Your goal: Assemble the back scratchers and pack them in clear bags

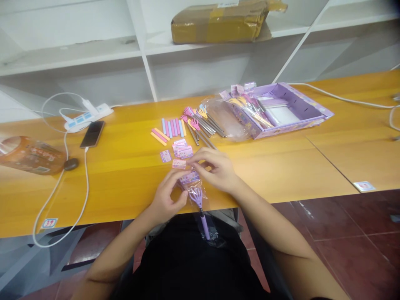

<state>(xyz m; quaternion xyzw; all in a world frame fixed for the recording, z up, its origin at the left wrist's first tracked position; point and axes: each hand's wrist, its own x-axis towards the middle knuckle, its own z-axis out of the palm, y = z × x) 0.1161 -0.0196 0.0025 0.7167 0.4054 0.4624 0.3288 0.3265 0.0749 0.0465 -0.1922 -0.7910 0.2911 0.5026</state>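
Note:
A purple back scratcher [204, 225] with a hand-shaped head lies in a clear plastic bag [215, 239], its handle hanging past the table edge over my lap. A printed purple card [190, 178] sits at the bag's top. My left hand [167, 198] has its fingertips and thumb on the left side of the card and bag. With thumb and index finger pinched, my right hand [217, 168] is at the upper edge of the bag; its fingers partly hide what they grip. Small printed cards [184, 151] lie just beyond both hands.
Pastel handle tubes [173, 128] and metal-rod scratcher heads [203, 121] lie farther back. A purple box [292, 123] holds more scratchers. To the left are a phone [92, 134], a power strip [90, 118], cables and an orange container [33, 155]. Shelves bear a carton [218, 25].

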